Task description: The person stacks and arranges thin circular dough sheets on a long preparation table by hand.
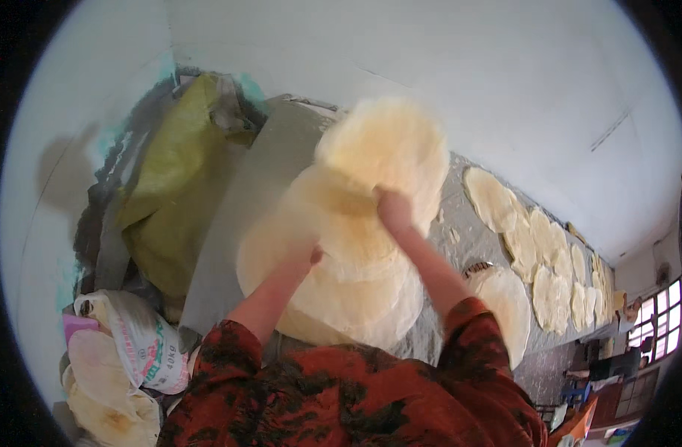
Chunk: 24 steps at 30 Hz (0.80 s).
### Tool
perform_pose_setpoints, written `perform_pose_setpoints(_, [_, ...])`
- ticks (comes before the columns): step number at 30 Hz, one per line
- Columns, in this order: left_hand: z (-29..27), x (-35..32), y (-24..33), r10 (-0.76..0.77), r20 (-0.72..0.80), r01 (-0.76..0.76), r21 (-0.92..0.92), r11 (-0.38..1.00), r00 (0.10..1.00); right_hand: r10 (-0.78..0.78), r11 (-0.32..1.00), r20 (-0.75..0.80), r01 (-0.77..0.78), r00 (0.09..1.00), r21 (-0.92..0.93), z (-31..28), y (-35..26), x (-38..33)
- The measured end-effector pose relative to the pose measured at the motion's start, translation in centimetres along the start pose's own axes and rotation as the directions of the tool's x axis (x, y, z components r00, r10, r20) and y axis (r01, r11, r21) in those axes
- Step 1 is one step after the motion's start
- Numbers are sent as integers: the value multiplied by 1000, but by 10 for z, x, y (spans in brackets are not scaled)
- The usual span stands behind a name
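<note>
Several large, thin, round flatbreads lie in a stack [356, 305] on the grey table in front of me. Above it, a pale flatbread [393, 134] is raised and smeared by motion at its far edge. My right hand [394, 211] is closed at the near part of this flatbread, its fingers curled in. My left hand [311, 253] is lower and to the left, against the blurred, pale sheets. Its fingers are hidden or smeared, so its grip does not show. Where one sheet ends and another begins between my hands is unclear.
More flatbreads [549, 298] are spread along the table [229, 216] to the right. A yellow-green sack [177, 194] stands at the left, with a white woven bag [147, 343] and flatbreads [110, 410] nearer. White walls close off the back. People [616, 365] are at the far right.
</note>
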<state>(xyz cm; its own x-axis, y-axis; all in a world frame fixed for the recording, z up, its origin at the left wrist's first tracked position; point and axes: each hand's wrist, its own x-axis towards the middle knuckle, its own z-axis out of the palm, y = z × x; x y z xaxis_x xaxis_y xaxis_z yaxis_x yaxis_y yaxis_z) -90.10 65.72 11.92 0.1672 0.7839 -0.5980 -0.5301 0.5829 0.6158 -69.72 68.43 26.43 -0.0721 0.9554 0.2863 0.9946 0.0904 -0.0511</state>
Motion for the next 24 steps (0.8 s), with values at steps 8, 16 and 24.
perform_pose_setpoints(8, [9,-16,13,172,-71,-162,135,978,982,61,986,277,-102,959,135,71,-46,-19])
perform_pose_setpoints(16, [-2,-12,11,-11,263,74,-234,969,965,84,906,137,-133,987,401,81,-87,-58])
perform_pose_setpoints(24, [-36,-9,18,366,-87,-342,207,916,927,23,990,118,-38,993,132,-68,8,118])
